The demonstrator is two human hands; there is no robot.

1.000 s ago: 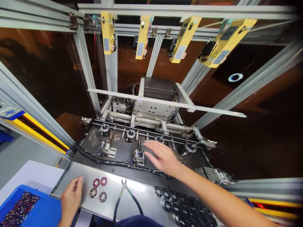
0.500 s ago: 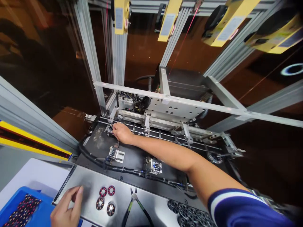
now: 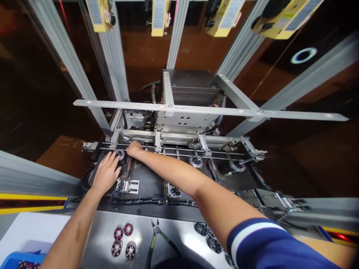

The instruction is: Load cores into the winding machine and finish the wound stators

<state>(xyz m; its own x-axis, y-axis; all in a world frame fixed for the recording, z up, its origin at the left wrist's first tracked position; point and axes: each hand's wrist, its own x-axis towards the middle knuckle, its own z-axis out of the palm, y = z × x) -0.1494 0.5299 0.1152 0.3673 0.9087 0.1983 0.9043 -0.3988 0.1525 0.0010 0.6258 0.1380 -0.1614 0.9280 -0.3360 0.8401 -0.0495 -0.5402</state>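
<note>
My left hand [image 3: 108,171] reaches to the left end of the machine with its fingers stretched out and apart. Its fingertips lie at the edge of a round metal-and-black part [image 3: 121,157] on the machine bed. Just right of that part, my right hand [image 3: 134,148] is curled by the metal rails. Its fingertips are hidden, so what they hold, if anything, cannot be made out. Two similar round parts sit further along the bed, one mid-right [image 3: 196,161] and one at the right [image 3: 237,165]. A slotted metal bracket [image 3: 130,186] is fixed below my hands.
Side cutters [image 3: 156,228] lie on the steel ledge [image 3: 98,231], beside several small red-and-black wound cores [image 3: 118,233]. Black round parts [image 3: 214,244] are grouped at its right. A blue bin [image 3: 17,259] stands lower left. A metal crossbar [image 3: 207,110] spans above the bed; yellow units [image 3: 159,16] hang overhead.
My left hand has moved from above the ledge up to the round part at the bed's left end. My right hand has shifted slightly right of that part. The view has turned.
</note>
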